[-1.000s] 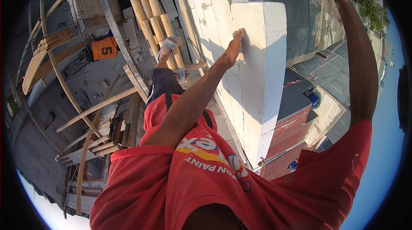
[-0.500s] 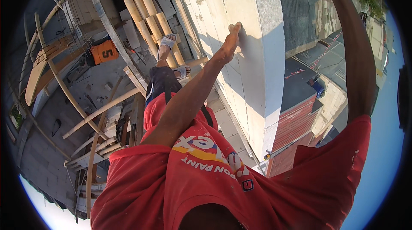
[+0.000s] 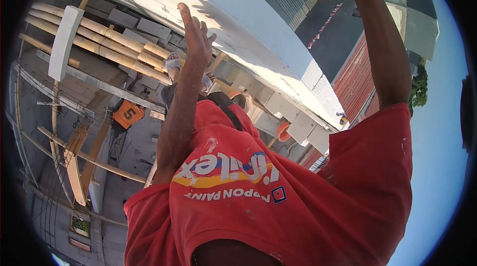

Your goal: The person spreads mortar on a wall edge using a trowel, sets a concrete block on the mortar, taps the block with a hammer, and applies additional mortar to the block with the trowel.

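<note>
Slanting lengthwise toward lower right, white wall [image 3: 256,27] near left hand [image 3: 198,43], grip unclenched, right grip unseen.

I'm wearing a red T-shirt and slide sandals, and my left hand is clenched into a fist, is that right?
The fist is wrong: the head view shows your left hand open, fingers spread. The red T-shirt and slide sandals are as you said.
</note>
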Motion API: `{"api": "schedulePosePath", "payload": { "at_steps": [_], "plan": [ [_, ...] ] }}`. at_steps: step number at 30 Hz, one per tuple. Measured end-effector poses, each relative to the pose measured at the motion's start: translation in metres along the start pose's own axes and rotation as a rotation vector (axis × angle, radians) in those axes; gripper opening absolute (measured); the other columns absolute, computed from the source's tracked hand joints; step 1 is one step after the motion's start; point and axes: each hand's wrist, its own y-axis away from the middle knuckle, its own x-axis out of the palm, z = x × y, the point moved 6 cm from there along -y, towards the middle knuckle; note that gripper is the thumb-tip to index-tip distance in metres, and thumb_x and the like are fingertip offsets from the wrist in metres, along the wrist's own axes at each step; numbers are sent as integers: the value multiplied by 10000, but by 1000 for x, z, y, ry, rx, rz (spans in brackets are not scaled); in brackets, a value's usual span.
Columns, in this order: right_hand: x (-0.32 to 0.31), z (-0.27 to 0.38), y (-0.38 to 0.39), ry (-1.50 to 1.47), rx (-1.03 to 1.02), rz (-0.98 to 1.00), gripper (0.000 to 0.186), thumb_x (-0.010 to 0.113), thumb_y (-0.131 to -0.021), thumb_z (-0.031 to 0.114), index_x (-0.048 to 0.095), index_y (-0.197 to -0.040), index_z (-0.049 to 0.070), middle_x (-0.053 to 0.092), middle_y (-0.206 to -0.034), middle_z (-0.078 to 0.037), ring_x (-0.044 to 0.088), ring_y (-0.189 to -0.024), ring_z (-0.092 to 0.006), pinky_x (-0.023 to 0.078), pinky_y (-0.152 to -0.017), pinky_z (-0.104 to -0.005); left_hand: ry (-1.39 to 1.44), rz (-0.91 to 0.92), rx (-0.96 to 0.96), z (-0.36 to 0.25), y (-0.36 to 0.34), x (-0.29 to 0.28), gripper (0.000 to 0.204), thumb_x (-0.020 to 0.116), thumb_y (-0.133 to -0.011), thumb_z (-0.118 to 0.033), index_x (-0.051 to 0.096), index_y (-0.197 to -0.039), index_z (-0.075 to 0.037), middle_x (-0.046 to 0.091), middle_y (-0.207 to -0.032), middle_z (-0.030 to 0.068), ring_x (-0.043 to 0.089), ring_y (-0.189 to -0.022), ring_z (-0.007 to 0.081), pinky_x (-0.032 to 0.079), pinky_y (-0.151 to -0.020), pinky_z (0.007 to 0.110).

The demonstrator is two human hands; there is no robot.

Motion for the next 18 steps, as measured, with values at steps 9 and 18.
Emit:
{"api": "schedulePosePath", "payload": {
  "at_steps": [9,18],
  "plan": [
    [-132,-33,275,-268,516,-431,362,517,-1049,358,585,-968,12,512,-611,-20,508,-495,-83,396,-434,-252,-299,-12,-143,51,-18,51,985,858,-771,-357,271,-1451,46,284,-1448,284,288,-1385,515,489,-949,707],
    [-2,25,519,-184,1065,-393,382,453,-1062,336,446,-1076,-46,530,-580,-119,567,-505,-231,432,-485,-368,-397,-93,-159,53,-14,65,848,677,-903,-510,294,-1489,-33,301,-1412,248,363,-1331,558,501,-960,702]
  ]
}}
